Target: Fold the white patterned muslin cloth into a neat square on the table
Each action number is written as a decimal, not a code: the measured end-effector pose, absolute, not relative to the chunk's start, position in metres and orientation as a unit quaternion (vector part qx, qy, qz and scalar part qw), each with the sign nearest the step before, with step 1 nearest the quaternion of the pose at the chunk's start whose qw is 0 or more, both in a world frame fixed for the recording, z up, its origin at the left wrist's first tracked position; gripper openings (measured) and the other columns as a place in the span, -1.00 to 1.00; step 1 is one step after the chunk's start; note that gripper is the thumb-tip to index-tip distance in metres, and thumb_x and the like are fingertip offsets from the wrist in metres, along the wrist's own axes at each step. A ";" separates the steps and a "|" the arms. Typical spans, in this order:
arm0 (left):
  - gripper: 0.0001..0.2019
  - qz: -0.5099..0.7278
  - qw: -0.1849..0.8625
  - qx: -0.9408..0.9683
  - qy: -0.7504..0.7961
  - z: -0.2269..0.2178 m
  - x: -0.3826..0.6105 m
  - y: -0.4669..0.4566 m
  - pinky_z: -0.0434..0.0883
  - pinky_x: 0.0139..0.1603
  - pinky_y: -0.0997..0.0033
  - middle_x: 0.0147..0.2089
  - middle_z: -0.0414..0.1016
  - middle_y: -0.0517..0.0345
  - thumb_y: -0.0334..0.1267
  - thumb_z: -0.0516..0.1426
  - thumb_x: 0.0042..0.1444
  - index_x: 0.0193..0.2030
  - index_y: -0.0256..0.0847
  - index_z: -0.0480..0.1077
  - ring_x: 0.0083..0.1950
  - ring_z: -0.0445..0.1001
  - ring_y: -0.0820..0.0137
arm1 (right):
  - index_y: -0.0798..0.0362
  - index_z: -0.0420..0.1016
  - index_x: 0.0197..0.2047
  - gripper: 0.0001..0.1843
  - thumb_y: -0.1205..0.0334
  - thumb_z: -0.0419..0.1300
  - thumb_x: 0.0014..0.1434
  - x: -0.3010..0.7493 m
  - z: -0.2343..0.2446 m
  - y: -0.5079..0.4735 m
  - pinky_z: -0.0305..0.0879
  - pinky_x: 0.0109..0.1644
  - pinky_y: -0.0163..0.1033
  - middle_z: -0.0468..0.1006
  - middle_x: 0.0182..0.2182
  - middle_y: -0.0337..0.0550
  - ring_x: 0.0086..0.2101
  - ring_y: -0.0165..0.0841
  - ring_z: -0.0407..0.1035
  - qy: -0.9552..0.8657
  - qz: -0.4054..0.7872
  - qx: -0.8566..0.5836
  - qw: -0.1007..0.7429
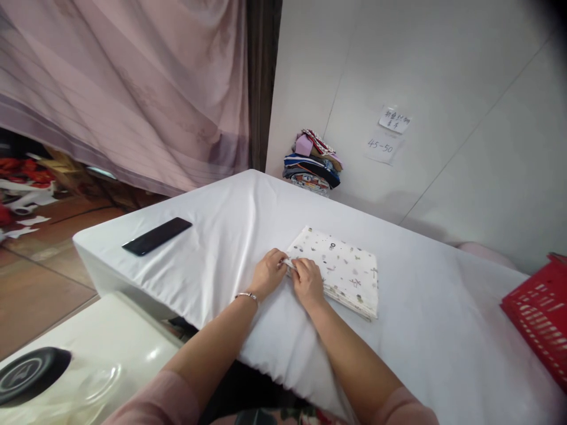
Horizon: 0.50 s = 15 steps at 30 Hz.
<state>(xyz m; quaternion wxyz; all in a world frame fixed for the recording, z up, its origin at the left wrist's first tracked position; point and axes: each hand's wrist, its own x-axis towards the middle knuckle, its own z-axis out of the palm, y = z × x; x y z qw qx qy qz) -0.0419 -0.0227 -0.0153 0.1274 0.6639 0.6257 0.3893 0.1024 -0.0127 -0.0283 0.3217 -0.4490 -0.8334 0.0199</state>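
A white cloth (349,268) with a small scattered print lies folded in a flat, layered rectangle on the white-covered table (212,236). My left hand (268,273), below a silver bracelet, pinches the cloth's near left corner. Right beside it, my right hand (307,281) grips the same corner edge with thumb and fingers together. The two hands almost touch. The rest of the cloth lies flat to the right of my hands, its stacked layers showing along the near edge.
A black phone (157,236) lies on the table's left part. Folded fabrics (312,162) are piled by the wall. A red plastic basket (538,313) stands at the right edge. At lower left is a white surface (128,330) with a black round object (33,375).
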 end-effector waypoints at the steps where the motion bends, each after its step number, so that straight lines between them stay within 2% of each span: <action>1: -0.81 0.389 0.122 0.666 0.625 -0.016 -0.041 -0.022 0.30 -0.15 0.45 -0.24 0.38 0.19 -0.46 0.02 -0.02 -0.28 -0.15 0.35 -0.18 0.37 0.43 | 0.06 0.41 -0.04 -0.73 0.33 0.01 0.22 0.102 -0.029 -0.012 0.14 -0.09 -0.19 0.44 -0.17 -0.07 -0.15 -0.28 0.25 -0.833 0.019 -0.449 0.322; 6: -0.82 0.377 0.145 0.644 0.650 -0.020 -0.043 -0.020 0.31 -0.20 0.43 -0.28 0.39 0.18 -0.44 0.02 -0.02 -0.30 -0.16 0.36 -0.22 0.37 0.42 | 0.03 0.42 -0.07 -0.76 0.33 0.03 0.22 0.101 -0.030 -0.012 0.14 -0.11 -0.19 0.44 -0.20 -0.10 -0.18 -0.27 0.25 -0.840 -0.001 -0.447 0.307; 15: -0.77 0.428 0.162 0.626 0.632 -0.026 -0.047 -0.022 0.35 -0.18 0.42 -0.26 0.40 0.19 -0.47 0.04 -0.04 -0.23 -0.16 0.34 -0.25 0.38 0.45 | 0.00 0.43 -0.08 -0.76 0.34 0.04 0.21 0.099 -0.031 -0.013 0.14 -0.14 -0.20 0.43 -0.22 -0.12 -0.19 -0.29 0.25 -0.840 -0.022 -0.449 0.304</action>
